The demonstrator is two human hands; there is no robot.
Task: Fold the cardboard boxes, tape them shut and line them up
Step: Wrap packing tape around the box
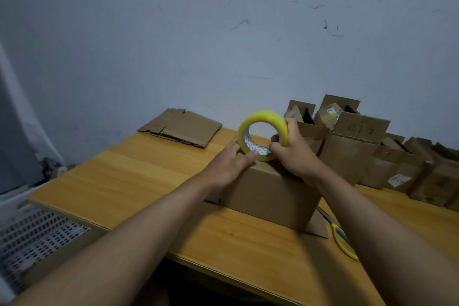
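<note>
Cardboard box (269, 196) sits mid-table (139, 181); left hand (231, 161) lies flat, fingers straight, steadying its top, while right hand (295, 154) grips the tape roll (263, 135) upright there, seemingly for sealing

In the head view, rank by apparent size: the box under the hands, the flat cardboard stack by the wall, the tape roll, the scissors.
1. Box
2. Flat cardboard stack, though it lies farther away, so unsure
3. Tape roll
4. Scissors, partly hidden by the right arm, so unsure
</note>
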